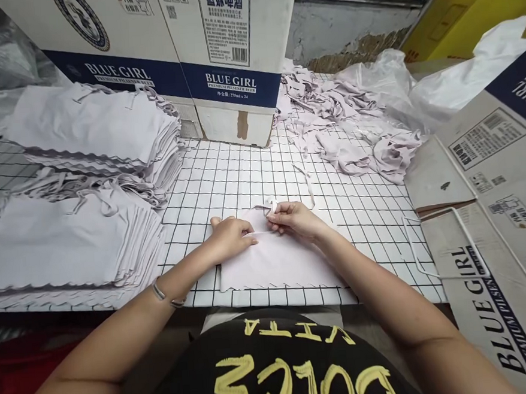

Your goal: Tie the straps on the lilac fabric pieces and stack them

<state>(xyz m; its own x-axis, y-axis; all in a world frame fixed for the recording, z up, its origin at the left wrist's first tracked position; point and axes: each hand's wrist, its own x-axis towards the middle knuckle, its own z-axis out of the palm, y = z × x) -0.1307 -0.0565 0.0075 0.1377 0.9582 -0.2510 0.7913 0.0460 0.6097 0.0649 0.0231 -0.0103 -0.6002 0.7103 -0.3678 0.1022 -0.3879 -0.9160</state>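
Observation:
A pale pink cloth bag (279,262) lies flat on the white grid-patterned table (226,181) right in front of me. My left hand (230,235) is closed, pressing and pinching the bag's top edge. My right hand (291,218) is also closed, pinching the bag's drawstring (270,206), which curls up in a small loop above the fingers. The two hands almost touch over the bag's upper edge.
Two tall stacks of the same bags (83,137) (59,247) fill the left side. A Blue Girl beer carton (199,51) stands at the back. Loose pink strips (343,125) and plastic sheeting (417,84) lie back right. More cartons (502,204) are on the right.

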